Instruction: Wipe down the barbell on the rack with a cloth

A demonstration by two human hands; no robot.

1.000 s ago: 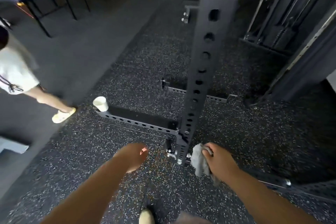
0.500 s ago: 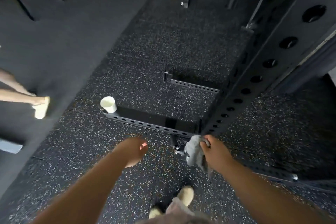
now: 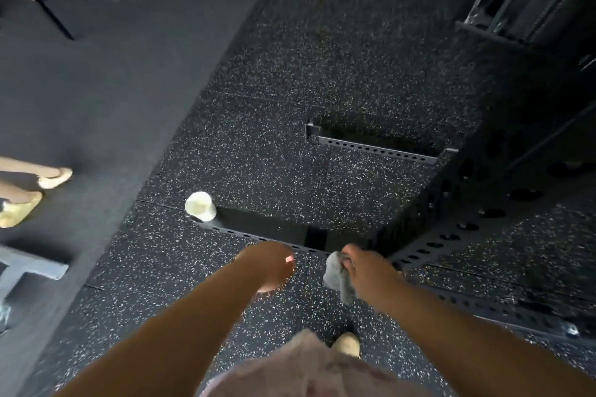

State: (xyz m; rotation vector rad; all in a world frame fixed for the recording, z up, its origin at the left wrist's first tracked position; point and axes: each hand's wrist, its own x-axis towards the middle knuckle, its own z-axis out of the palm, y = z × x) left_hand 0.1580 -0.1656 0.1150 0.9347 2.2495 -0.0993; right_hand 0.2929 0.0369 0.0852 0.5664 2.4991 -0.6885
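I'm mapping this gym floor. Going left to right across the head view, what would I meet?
Yellow slippers → paper cup → left hand → cloth → right hand → rack post.

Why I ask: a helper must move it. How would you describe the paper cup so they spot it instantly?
Find the nearer black perforated steel base beam on the speckled rubber floor. At its left end stands a small cream paper cup. Unlike the dark, straight metal around it, it is pale and round.

Left hand (image 3: 268,263) hides its fingers; right hand (image 3: 371,274) covers part of the cloth (image 3: 335,271); bystander's legs (image 3: 25,166) cut off at left.
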